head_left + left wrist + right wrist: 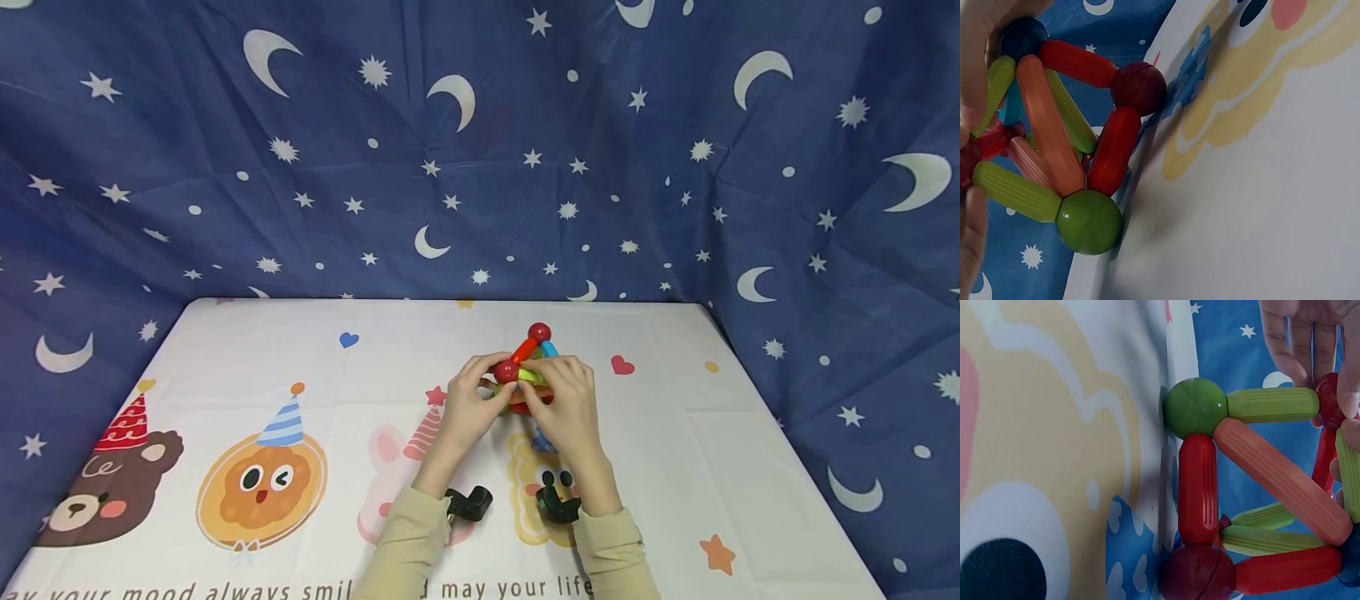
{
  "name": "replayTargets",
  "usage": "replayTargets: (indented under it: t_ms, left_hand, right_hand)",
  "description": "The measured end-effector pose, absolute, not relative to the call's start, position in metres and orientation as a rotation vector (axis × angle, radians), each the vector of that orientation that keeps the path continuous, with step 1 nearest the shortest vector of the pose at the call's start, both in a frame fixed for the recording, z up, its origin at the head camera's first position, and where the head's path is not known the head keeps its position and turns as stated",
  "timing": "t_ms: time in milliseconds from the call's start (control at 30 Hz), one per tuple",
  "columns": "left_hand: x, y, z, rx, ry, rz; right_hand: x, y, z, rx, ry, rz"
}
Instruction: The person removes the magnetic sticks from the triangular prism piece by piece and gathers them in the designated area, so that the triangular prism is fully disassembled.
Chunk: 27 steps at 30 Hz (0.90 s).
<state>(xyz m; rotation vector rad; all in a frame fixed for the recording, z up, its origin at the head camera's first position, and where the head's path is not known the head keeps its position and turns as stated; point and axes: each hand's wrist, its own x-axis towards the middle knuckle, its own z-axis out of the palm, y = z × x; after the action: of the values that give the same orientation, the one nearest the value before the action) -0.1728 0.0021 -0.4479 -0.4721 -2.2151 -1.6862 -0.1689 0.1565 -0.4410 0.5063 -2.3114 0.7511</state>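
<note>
rod-and-ball toy (525, 375), one, held by two hands: left hand (468, 408) and right hand (566, 408) fingers curled round it.

Both forearms wear long, pale beige, soft-knit sleeves (408, 542) ending at the wrists. A small black clip-like camera mount (468, 503) sits at each wrist (the other (557, 505) matches). The hands are bare, without rings.
</note>
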Motion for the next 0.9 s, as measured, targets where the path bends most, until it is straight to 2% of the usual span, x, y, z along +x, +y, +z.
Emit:
replayTargets:
  t_ms: [167,900]
  left_hand:
    - [-0.16,0.003,-0.426,-0.482,-2.16,-1.762]
    - [-0.162,0.003,-0.43,-0.516,-2.109,-1.76]
  right_hand:
    - [-0.168,0.155,-0.441,0.495,-2.3,0.747]
    - [-0.17,0.153,-0.445,0.479,-2.279,0.746]
